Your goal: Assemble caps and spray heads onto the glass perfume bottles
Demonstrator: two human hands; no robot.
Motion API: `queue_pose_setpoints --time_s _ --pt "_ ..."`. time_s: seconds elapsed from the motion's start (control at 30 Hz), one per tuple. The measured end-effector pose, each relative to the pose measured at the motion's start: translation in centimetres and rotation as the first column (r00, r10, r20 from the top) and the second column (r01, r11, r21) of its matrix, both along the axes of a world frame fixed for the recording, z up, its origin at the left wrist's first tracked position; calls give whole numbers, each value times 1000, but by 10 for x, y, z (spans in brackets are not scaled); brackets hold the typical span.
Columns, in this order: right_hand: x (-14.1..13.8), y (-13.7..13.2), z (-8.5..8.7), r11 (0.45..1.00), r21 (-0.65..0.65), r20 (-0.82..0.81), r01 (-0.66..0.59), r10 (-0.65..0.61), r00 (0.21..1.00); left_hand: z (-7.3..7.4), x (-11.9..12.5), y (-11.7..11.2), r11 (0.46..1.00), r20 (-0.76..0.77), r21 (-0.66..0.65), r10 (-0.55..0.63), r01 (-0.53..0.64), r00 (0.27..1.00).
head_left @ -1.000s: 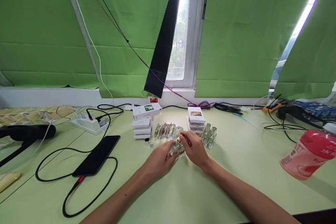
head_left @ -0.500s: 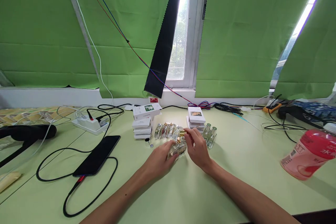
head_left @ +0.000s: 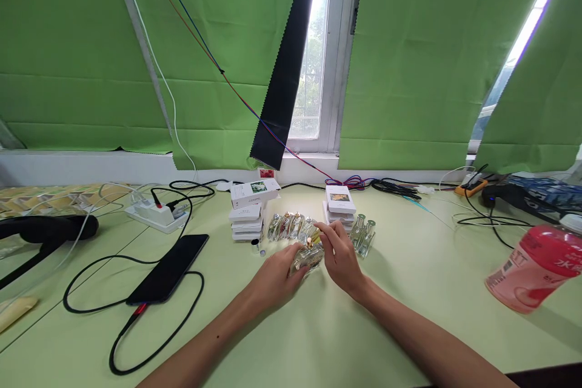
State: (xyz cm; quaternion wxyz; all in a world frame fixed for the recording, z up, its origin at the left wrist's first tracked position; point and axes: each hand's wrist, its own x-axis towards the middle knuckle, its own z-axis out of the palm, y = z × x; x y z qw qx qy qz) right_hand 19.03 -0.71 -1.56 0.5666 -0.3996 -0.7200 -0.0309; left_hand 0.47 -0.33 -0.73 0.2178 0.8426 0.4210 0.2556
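Note:
My left hand (head_left: 278,271) is closed around a clear glass perfume bottle (head_left: 308,258), which has a gold neck and stands close in front of a row. My right hand (head_left: 339,254) is beside it, its thumb and fingers closed on a small gold cap (head_left: 315,234) just above and behind the bottle; the fingertips partly hide it. Behind my hands is a row of similar glass perfume bottles (head_left: 286,226) with gold tops. To the right are two tall slim glass bottles (head_left: 364,236). A small black-and-silver cap (head_left: 255,246) lies left of the row.
White boxes are stacked on the left (head_left: 246,223) and in another stack (head_left: 339,200) on the right. A phone (head_left: 168,270) on a cable and a power strip (head_left: 157,215) lie to the left. A pink drink bottle (head_left: 530,267) stands far right, with cables behind it.
My right fingers have shifted slightly, the index finger lifting and extending a little, and the gold cap appears tilted differently. My left hand and the bottle in it stay in place.

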Motion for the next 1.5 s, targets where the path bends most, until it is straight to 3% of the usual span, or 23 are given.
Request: queue_pose_setpoints --time_s 0.87,1.5 --pt "-3 1 -2 986 -95 62 -137 143 988 -1 -1 0 1000 25 15 -8 7 1000" --pt "-2 1 -2 980 -136 128 -146 163 978 -1 -1 0 1000 57 11 -8 8 998"
